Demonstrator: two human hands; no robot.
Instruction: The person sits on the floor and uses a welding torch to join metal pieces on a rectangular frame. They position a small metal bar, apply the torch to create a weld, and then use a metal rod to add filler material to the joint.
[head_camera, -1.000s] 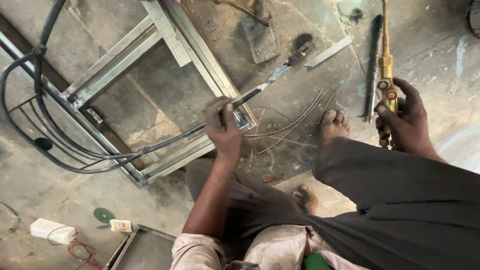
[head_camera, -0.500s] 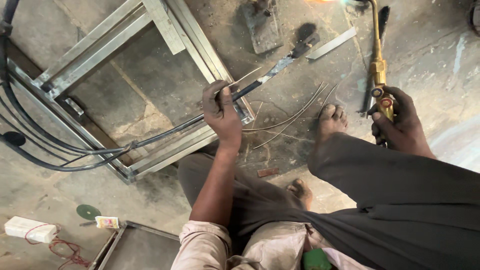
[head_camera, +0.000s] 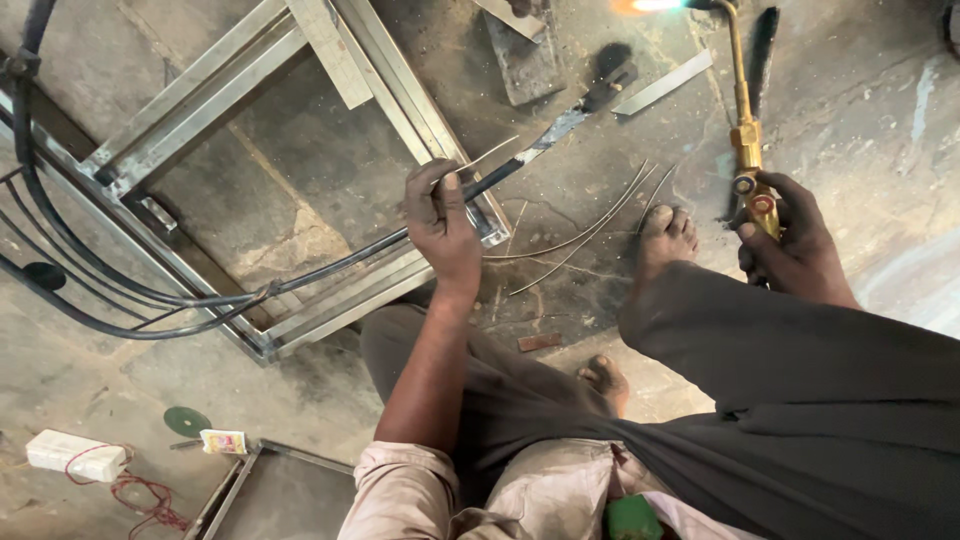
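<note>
Left hand (head_camera: 443, 228) is clenched tight around a thin metal rod (head_camera: 520, 160), fist sitting right over the corner of the steel frame (head_camera: 400, 95) on the concrete floor (head_camera: 300, 190). The rod runs up and to the right, its flattened tip reaching toward a dark metal block (head_camera: 525, 60). Right hand (head_camera: 790, 245) is wrapped around the brass gas torch (head_camera: 745, 120), fingers closed on the valve end, and the flame (head_camera: 650, 5) is lit at the very top edge, well apart from the rod tip.

Here's the worry: a bare foot (head_camera: 665, 235) is planted just beside loose curved wires (head_camera: 590, 235), near the torch, so a dip of the flame or a dropped hot piece could burn it. The black hoses (head_camera: 120, 300) loop across the frame, and I'd judge a snag on that frame could jerk the work. A pale box with red cord (head_camera: 75, 455) lies well apart at lower left.
</note>
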